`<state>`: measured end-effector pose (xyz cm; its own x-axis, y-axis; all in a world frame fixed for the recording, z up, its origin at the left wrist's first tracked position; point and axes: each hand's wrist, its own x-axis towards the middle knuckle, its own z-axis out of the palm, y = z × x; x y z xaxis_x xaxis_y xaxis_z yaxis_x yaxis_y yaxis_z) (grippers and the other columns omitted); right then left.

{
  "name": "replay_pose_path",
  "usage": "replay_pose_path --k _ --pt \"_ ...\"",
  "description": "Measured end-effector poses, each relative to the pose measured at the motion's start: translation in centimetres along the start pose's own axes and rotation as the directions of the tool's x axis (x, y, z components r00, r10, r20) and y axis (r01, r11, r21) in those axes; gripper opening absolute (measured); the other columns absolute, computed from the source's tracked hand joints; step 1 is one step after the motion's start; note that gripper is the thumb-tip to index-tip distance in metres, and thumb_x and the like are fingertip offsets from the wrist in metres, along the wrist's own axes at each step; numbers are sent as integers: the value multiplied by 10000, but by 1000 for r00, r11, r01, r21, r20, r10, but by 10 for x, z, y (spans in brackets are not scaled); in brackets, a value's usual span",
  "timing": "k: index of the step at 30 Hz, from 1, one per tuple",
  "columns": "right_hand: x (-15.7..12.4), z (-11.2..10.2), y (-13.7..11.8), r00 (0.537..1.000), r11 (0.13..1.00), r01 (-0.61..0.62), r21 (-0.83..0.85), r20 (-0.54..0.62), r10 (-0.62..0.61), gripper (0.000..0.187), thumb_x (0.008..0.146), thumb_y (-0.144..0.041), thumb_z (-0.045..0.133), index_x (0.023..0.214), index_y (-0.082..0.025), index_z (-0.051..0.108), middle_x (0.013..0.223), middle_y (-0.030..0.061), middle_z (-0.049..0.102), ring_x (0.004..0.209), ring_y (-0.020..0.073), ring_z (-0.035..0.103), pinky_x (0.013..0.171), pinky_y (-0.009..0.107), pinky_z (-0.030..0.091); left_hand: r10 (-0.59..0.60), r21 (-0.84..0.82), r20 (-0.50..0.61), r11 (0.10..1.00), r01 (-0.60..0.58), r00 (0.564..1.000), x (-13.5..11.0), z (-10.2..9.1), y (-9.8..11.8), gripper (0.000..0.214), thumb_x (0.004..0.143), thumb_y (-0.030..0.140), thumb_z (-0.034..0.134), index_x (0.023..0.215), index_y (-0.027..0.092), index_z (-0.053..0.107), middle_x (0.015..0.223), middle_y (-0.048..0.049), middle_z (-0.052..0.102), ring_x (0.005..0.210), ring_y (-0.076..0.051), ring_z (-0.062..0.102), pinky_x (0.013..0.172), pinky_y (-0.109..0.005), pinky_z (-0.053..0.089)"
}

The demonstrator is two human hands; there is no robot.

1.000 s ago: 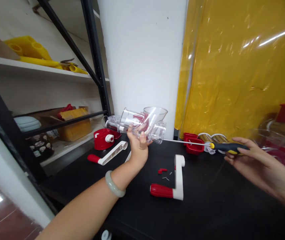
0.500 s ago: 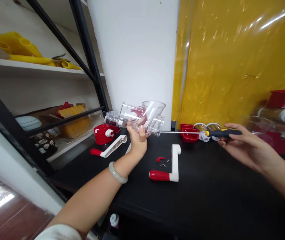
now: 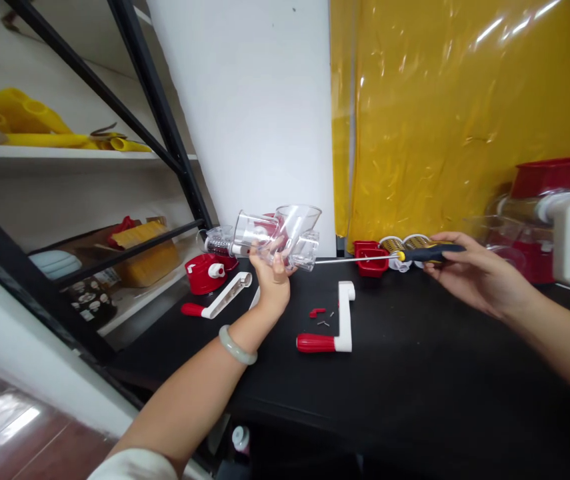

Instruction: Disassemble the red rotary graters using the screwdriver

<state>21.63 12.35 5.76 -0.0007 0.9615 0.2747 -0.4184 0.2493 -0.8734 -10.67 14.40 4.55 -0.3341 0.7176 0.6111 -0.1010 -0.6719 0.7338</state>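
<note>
My left hand (image 3: 271, 279) grips a clear plastic grater body (image 3: 277, 235) with a funnel top, held above the black table (image 3: 415, 373). My right hand (image 3: 469, 273) holds a screwdriver (image 3: 417, 253) by its black and yellow handle. Its long metal shaft points left, with the tip at the right end of the clear body. A white crank handle with a red grip (image 3: 332, 330) lies on the table between my hands. Small screws and a red bit (image 3: 321, 315) lie beside it.
A red base (image 3: 207, 273) and a second white crank (image 3: 217, 303) sit at the table's left. A red part (image 3: 371, 259) and metal drums (image 3: 405, 245) stand by the yellow plastic sheet (image 3: 455, 120). An assembled grater (image 3: 559, 220) is at the right. Shelves (image 3: 65, 153) stand left.
The view has shifted, so everything sits further left in the frame. Both hands keep their hold, and the screwdriver stays pointed at the clear body.
</note>
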Motion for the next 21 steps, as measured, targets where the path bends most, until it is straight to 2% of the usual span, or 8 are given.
replay_pose_path --k 2,4,6,8,11,14,17,21 --pt "2 -4 2 1000 991 -6 -135 6 7 480 628 -611 803 872 -216 680 696 27 700 529 135 607 478 226 509 0 -14 7 1000 0 1000 0 0 -1 753 803 649 584 1354 292 216 1409 -183 450 1106 -288 644 706 -387 615" --pt "4 -7 5 1000 946 -7 -325 14 12 565 751 -752 610 825 -194 669 531 25 620 388 112 486 363 225 388 5 -24 5 1000 -5 1000 0 -1 -2 743 802 654 584 1347 300 225 1428 -179 432 1128 -285 634 729 -398 615" --pt "4 -8 6 1000 922 5 -386 26 6 474 800 -671 633 801 -197 653 513 -3 571 396 86 440 374 210 348 13 -25 2 1000 -13 1000 2 -1 -3 733 802 662 581 1340 303 236 1455 -175 409 1147 -280 626 738 -396 616" --pt "2 -7 5 999 954 7 -300 51 8 311 734 -469 799 864 -224 661 677 -16 619 527 86 515 481 205 432 15 -22 -1 1000 -15 1000 3 -2 -4 713 811 656 571 1339 305 244 1477 -171 392 1150 -274 628 735 -390 618" --pt "-1 -5 2 998 983 18 -180 67 -6 459 561 -255 908 957 -274 679 968 -15 655 752 121 603 672 237 522 17 -26 -6 1000 -17 1000 3 -1 -4 687 828 627 569 1344 306 247 1486 -168 394 1119 -262 645 716 -377 620" --pt "-2 -6 1 992 964 -29 -263 107 59 415 637 -449 856 952 -230 699 938 42 705 717 164 640 647 285 529 31 -57 5 998 -31 1000 1 -1 -2 685 843 593 579 1357 295 240 1478 -174 402 1102 -258 651 696 -365 621" --pt "0 -9 2 978 837 -101 -537 101 183 608 764 -762 583 791 -164 690 617 69 675 444 146 536 449 284 403 41 -64 14 997 -40 999 0 -1 0 679 857 566 577 1371 291 231 1457 -175 427 1087 -258 656 669 -352 619" --pt "2 -12 6 974 677 40 -735 181 138 624 803 -744 555 602 -157 619 512 19 582 414 89 412 461 256 290 44 -61 -3 997 -45 999 1 -1 1 675 856 581 570 1360 284 233 1446 -185 440 1064 -250 662 671 -357 619"
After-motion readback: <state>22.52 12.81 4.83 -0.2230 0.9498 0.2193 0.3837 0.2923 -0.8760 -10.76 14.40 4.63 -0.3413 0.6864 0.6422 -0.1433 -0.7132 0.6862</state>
